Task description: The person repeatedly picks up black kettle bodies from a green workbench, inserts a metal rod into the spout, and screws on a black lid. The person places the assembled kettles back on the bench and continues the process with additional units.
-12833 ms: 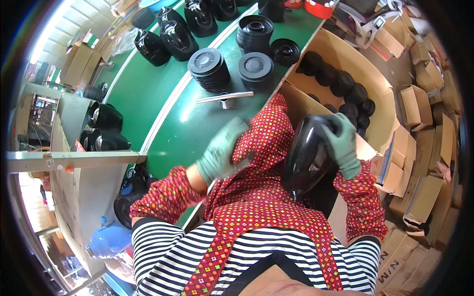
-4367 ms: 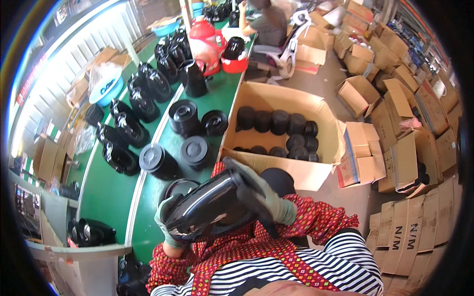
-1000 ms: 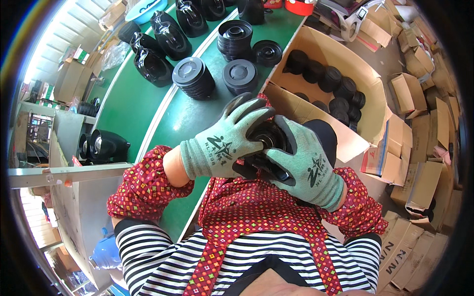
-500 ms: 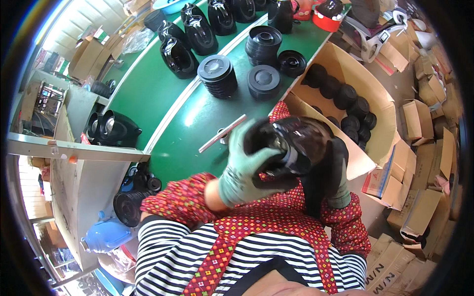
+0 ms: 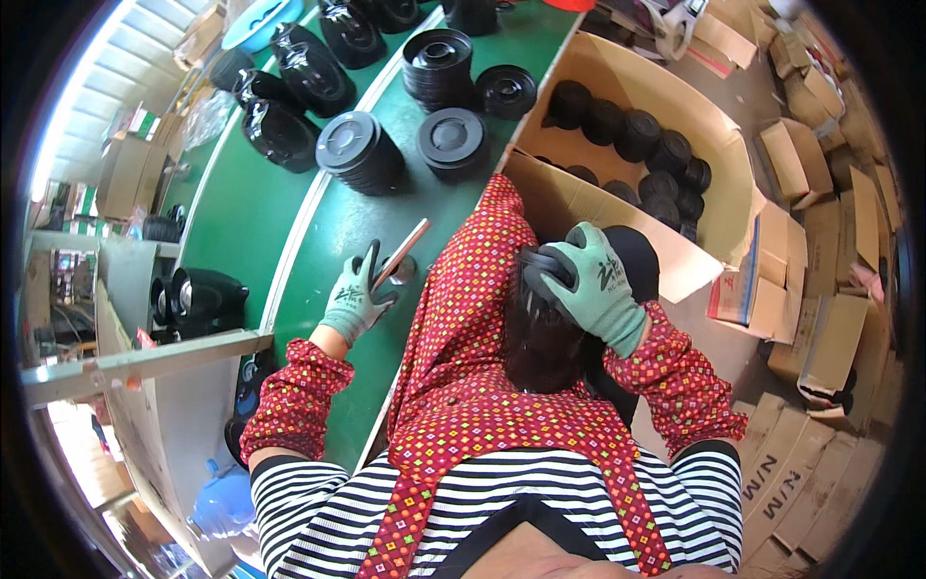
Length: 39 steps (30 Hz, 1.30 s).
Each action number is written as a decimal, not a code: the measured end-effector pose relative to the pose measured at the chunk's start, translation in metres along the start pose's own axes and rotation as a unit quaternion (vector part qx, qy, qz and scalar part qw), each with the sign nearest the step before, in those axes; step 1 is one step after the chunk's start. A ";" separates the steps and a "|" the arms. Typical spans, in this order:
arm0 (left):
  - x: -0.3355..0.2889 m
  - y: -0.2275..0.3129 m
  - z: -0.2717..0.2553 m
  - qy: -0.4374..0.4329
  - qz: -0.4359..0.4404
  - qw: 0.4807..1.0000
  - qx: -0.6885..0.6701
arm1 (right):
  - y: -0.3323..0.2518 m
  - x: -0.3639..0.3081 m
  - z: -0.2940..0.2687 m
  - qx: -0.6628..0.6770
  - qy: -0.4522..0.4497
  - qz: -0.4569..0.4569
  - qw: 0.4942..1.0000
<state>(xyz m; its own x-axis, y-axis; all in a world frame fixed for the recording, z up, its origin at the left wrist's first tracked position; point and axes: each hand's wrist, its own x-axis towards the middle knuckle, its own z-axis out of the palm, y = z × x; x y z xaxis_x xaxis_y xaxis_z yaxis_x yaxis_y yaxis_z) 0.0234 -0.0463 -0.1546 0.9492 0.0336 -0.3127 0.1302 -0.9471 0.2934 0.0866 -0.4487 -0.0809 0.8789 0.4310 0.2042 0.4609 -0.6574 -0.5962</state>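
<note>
My left hand point(image 5: 359, 297), in a green glove with dark fingertips, is over the green table. Its fingers are apart on either side of the near end of a slim straight rod point(image 5: 410, 243); firm contact cannot be made out. Beside the rod lies a small round metal piece point(image 5: 403, 271). My right hand point(image 5: 590, 280), gloved alike, is closed over the upper end of a glossy black jug point(image 5: 542, 343), which rests in my lap against the red patterned apron point(image 5: 463, 357). The jug's top is partly hidden by my fingers.
Stacked black ring-shaped lids point(image 5: 362, 154) and another lid stack point(image 5: 451, 140) stand farther up the table. Several glossy black jugs point(image 5: 280, 130) stand behind a white strip. At right, an open cardboard box point(image 5: 714, 145) holds black round parts. More boxes point(image 5: 796, 159) lie beyond.
My left hand has let go of the jug and moved left to the rod. The jug has come down into my lap, with my right hand now over its upper end. The view has turned.
</note>
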 end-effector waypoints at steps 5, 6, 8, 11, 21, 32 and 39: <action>0.004 -0.010 -0.002 0.044 0.155 0.985 -0.058 | -0.002 -0.001 -0.039 0.128 -0.044 -0.034 0.990; 0.006 -0.007 0.000 0.028 0.119 0.975 -0.185 | -0.006 0.005 -0.045 0.214 -0.033 0.004 0.976; 0.004 0.012 -0.004 -0.003 0.028 0.903 -0.428 | 0.008 0.006 -0.038 0.271 -0.011 0.017 0.962; 0.000 0.090 -0.073 -0.047 -0.062 0.827 -0.557 | 0.004 0.022 -0.048 0.331 -0.085 0.062 0.938; 0.048 0.209 -0.171 -0.145 0.240 0.905 -0.320 | 0.028 0.136 -0.044 0.105 -0.029 -0.245 0.963; 0.079 0.282 -0.113 -0.120 0.545 0.777 -0.290 | 0.069 0.127 0.033 0.539 -0.170 -0.101 0.819; 0.056 0.329 -0.087 -0.034 0.451 0.881 -0.140 | 0.087 0.122 0.054 0.514 -0.164 -0.290 0.791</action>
<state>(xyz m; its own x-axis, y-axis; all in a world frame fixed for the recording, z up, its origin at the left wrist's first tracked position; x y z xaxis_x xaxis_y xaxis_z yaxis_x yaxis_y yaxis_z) 0.1441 -0.3282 0.0027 0.6847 -0.7204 0.1102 -0.5932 -0.4631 0.6585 0.2278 -0.4201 -0.1500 0.3988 0.7243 0.5625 0.2834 0.4860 -0.8267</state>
